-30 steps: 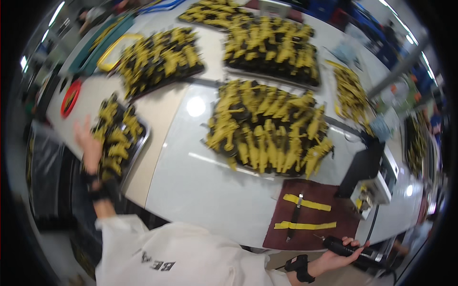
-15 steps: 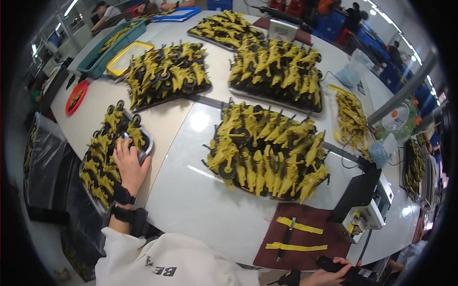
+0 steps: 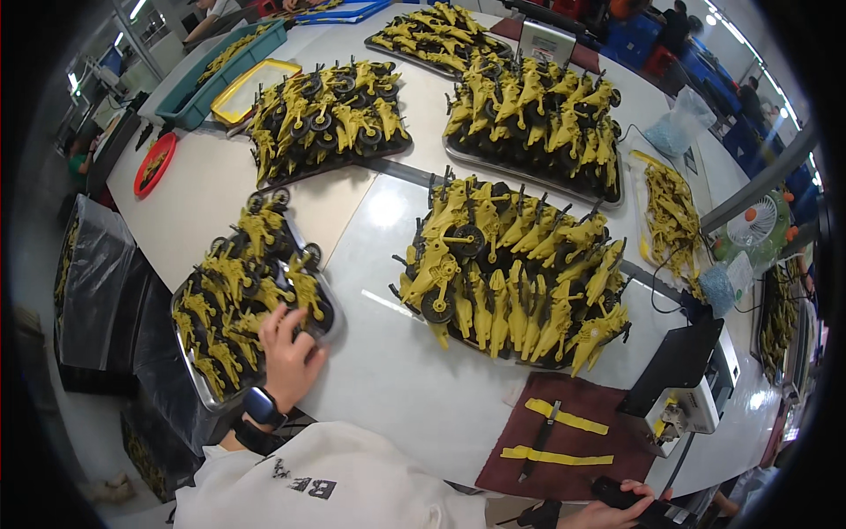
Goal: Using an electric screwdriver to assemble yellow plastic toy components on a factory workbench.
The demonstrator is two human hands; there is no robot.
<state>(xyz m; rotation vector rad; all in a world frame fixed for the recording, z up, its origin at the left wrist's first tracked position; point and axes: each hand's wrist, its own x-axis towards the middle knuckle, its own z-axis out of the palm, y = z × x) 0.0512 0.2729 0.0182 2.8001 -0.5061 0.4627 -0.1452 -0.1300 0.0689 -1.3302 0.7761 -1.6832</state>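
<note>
My left hand rests with fingers apart and slightly bent at the right edge of a silver metal tray. Its fingertips touch or hover just over a yellow toy motorcycle with black wheels; exact contact is unclear. More such motorcycles fill that tray. At the lower right edge, my right hand has its fingers closed around a black elongated object, partly cut off by the picture. Beyond it lies a dark red cloth bearing two yellow strips and a dark pen-like tool.
Heaped motorcycles stand centrally, with further loaded trays behind. A black-and-white machine stands right of the cloth. A red bowl and a teal bin sit at far left; a green fan is at right.
The silver tray has slid right and nearer to me, my left hand moving with it along its right edge. The whole view has shifted slightly. My right hand stays on the black object.
</note>
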